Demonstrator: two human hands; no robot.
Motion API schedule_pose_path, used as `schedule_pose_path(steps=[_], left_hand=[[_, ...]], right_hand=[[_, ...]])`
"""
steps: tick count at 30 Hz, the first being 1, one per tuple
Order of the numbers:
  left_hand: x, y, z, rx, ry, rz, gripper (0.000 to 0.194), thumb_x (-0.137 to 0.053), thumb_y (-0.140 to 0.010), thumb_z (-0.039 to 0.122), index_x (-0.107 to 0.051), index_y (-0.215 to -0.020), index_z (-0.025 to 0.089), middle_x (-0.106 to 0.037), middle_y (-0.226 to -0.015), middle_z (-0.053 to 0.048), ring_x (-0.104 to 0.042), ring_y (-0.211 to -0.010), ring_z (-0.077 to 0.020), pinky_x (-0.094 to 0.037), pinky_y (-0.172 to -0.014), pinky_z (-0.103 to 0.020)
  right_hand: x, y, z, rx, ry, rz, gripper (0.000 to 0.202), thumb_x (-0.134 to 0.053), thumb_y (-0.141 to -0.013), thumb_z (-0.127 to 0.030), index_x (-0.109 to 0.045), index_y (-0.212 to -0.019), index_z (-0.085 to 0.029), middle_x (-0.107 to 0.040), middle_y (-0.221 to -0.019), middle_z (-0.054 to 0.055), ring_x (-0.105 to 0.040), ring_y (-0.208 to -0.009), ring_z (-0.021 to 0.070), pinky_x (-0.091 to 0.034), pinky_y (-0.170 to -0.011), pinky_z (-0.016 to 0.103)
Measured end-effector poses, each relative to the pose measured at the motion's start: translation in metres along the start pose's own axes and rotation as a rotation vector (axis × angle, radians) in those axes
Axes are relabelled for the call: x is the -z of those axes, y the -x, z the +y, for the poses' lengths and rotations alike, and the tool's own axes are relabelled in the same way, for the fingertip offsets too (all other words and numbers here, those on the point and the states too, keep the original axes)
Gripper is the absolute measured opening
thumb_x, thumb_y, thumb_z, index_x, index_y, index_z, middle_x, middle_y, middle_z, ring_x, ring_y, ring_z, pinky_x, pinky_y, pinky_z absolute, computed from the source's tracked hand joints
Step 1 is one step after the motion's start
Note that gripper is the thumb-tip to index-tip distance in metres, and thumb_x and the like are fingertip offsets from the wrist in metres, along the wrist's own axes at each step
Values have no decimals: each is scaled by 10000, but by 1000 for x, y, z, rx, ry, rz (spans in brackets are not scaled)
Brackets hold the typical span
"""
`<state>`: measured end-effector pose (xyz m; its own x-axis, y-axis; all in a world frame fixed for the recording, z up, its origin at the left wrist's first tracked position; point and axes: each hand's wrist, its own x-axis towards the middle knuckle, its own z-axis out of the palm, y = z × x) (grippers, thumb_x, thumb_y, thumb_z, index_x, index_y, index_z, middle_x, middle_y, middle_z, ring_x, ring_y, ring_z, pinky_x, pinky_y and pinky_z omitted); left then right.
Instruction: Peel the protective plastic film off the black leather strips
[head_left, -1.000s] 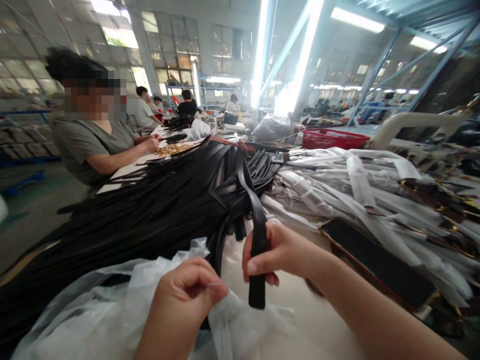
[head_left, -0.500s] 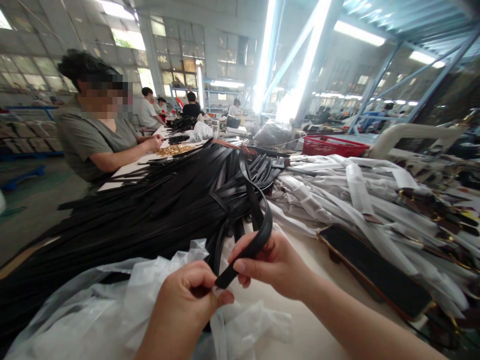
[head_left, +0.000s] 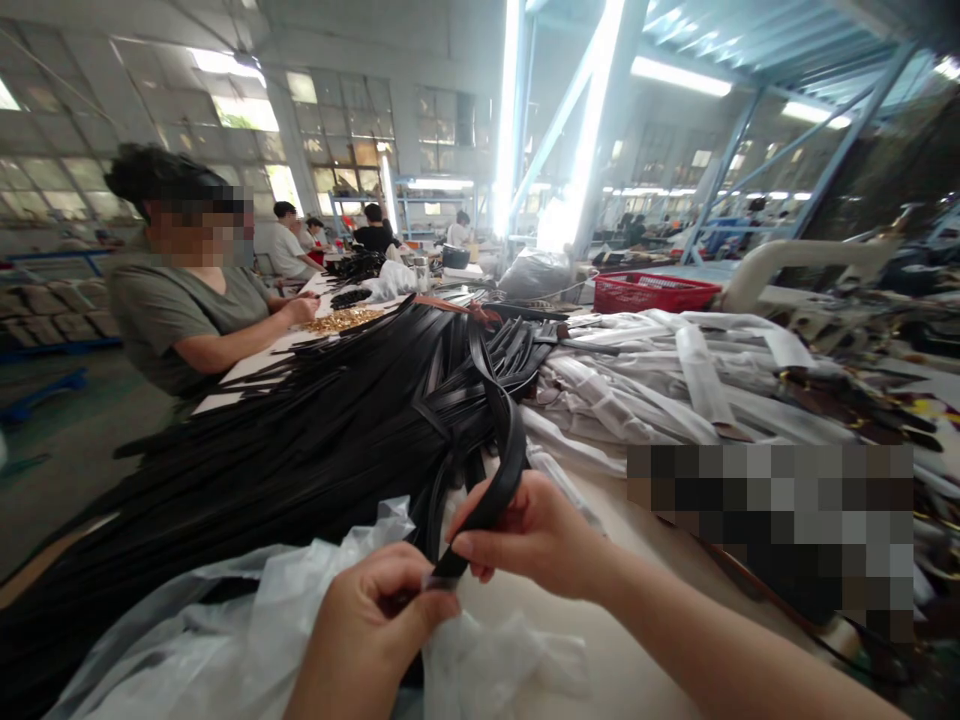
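Observation:
A black strap (head_left: 508, 440) curves down from the pile of black straps (head_left: 322, 430) to my hands. My right hand (head_left: 525, 535) pinches it a little above its end, thumb on top. At the strap's end, my left hand (head_left: 382, 600) is closed on a small clear plastic piece (head_left: 441, 581) that sits around the tip. Below and left of my left hand lie crumpled clear plastic sleeves (head_left: 225, 630), and more plastic (head_left: 510, 650) rests on the table under my hands.
White-wrapped straps (head_left: 645, 380) are heaped at the right, with a red basket (head_left: 652, 292) behind them. A dark flat object (head_left: 780, 560), partly pixelated, lies at the right. A person (head_left: 187, 300) sits at the left near gold-coloured small parts (head_left: 341, 320).
The clear plastic piece now shows around the strap's tip, where the bare black end showed before. My hands have shifted slightly, and the view has tilted up a little.

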<state>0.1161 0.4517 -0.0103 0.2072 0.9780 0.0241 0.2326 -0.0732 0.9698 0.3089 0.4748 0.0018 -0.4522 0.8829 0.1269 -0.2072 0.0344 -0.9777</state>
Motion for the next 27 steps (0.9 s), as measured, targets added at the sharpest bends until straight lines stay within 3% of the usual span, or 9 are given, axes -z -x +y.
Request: schedule_pose_path(steps=[5,10,13,16,19,22,24,27], left_hand=[[0,2,5,-48,-39,-81,457,-613,-813,519,-626,-504,183,-508,-602,-14,-480,-571,-158,-365,-541,-251],[-4,5,7,11,43,-73,514,-573,-819,606,-665,-558,173,-512,-645,-19,-445,-583,-150,-330,-528,-250],[-3,5,7,16,0,-115,530,-585,-807,609,-630,-513,171,-489,-639,-16,-457,-601,-162,-361,-555,-258],[-2,5,6,33,-32,-122,542,-578,-809,615,-614,-505,168,-466,-633,-6,-445,-596,-158,-357,-552,-260],[-2,5,4,53,29,-64,512,-601,-796,616,-657,-560,165,-461,-646,3,-446,-603,-150,-342,-549,-253],[-2,6,3,88,100,-36,511,-634,-761,639,-670,-587,160,-446,-659,15,-430,-592,-134,-320,-532,-247],[-3,7,3,95,86,-80,555,-638,-739,668,-649,-541,150,-425,-638,23,-403,-558,-118,-284,-505,-246],[-6,9,4,59,11,-215,635,-610,-745,691,-567,-426,144,-408,-579,28,-381,-512,-100,-239,-485,-254]], right_hand=[[2,0,5,-25,70,24,382,-815,-700,-448,-686,-819,-110,-577,-566,-18,-508,-466,71,-410,-448,174],[-2,-3,7,-106,9,-89,488,-773,-717,-547,-672,-896,-104,-543,-533,-37,-458,-427,59,-350,-409,169],[-4,-10,9,-140,-187,88,577,-626,-780,-678,-650,-878,-110,-472,-463,-60,-358,-371,47,-223,-360,171],[-6,-12,12,-175,-253,217,538,-657,-743,-661,-600,-699,-128,-400,-406,-78,-248,-345,31,-109,-356,192],[-9,-7,15,-157,-15,99,536,-676,-752,-612,-534,-531,-145,-408,-383,-50,-277,-345,40,-124,-356,215],[-6,-6,16,-21,232,-12,514,-663,-804,-558,-537,-536,-138,-461,-446,-31,-360,-412,50,-191,-391,208],[2,-13,16,-17,89,47,460,-676,-794,-564,-581,-661,-133,-463,-458,-53,-350,-403,43,-184,-386,194],[17,-25,15,-93,-239,165,440,-716,-739,-569,-557,-762,-159,-357,-399,-123,-213,-330,22,-101,-341,180]])
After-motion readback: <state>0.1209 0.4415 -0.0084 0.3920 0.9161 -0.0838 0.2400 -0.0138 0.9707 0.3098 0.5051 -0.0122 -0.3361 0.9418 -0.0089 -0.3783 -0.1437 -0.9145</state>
